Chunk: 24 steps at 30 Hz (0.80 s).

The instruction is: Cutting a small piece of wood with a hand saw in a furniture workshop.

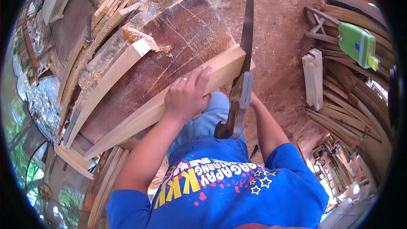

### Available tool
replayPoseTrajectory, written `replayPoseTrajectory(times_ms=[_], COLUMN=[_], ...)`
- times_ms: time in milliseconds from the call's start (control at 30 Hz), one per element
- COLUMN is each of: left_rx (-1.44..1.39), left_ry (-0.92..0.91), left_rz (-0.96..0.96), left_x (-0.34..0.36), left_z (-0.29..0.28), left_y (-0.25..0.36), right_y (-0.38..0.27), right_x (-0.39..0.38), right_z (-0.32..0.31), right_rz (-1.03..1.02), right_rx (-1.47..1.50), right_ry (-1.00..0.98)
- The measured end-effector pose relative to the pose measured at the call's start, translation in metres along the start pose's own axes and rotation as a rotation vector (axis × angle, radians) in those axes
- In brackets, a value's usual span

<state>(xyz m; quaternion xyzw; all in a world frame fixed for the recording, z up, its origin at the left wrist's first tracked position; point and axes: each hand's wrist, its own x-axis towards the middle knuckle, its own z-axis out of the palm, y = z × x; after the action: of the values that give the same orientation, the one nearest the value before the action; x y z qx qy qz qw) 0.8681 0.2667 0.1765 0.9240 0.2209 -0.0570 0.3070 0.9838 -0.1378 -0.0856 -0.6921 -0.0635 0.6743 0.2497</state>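
My left hand (184,93) grips a long pale wooden board (224,63), fingers over its top face, the board lying diagonally across the edge of a reddish-brown worktop. A handsaw's long dark blade (246,17) stands across the board's right end, its handle (233,106) toward me. My right hand (254,101) is behind the saw's handle; its fingers are hidden, so I cannot tell what they hold.
The scored worktop (186,25) carries sawdust, shavings and a curved board (106,85). More curved timber (101,21) lies at left. At right are a green case (352,44), an upright notched timber (313,76) and stacked planks (347,127).
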Motion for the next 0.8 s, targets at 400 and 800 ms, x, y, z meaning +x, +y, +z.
replayPoseTrajectory(times_ms=[400, 800], left_rx=[0.086, 0.035], left_ry=[-0.014, 0.102], left_rz=[-0.028, 0.073], left_x=[-0.001, -0.004], left_z=[-0.006, 0.001], left_y=[0.004, 0.005], right_y=[-0.148, -0.104], right_x=[0.079, 0.013], right_z=[-0.022, -0.046], right_rz=[0.081, 0.133], right_rx=[0.186, 0.256], right_ry=[0.142, 0.243])
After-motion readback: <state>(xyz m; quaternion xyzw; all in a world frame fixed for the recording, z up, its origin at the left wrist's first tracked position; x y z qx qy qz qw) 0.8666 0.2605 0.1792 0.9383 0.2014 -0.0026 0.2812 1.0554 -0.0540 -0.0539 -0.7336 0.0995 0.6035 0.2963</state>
